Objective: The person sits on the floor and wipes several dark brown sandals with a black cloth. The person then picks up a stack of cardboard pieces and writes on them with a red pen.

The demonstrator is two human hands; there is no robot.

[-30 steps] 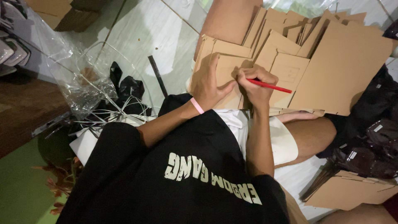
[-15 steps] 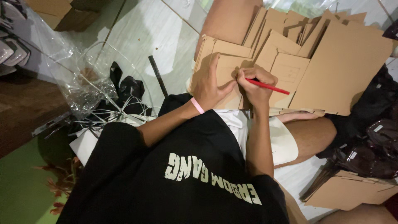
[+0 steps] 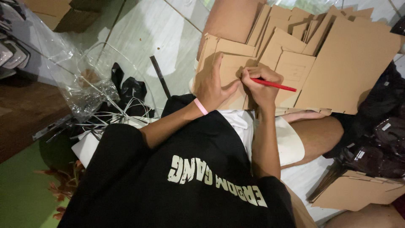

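Barely anything shifted since the earlier frames: both hands stayed on the same flat cardboard piece (image 3: 228, 69). Left hand (image 3: 212, 86) lay open, palm down, fingers spread, pinning it. Right hand (image 3: 260, 84) was closed around a red pen (image 3: 274, 85), tip on the cardboard just beside the left thumb. That piece sat on top of a cardboard stack (image 3: 337, 59) over the person's lap. Clear plastic wrap (image 3: 80, 90) lay on the tiled floor (image 3: 147, 33), well to the left.

Crumpled clear plastic wrap (image 3: 84, 90) lies on the tiled floor (image 3: 147, 33) to my left, beside white straps (image 3: 122, 114). Dark packets (image 3: 379, 143), perhaps bagged goods, sit at my right.
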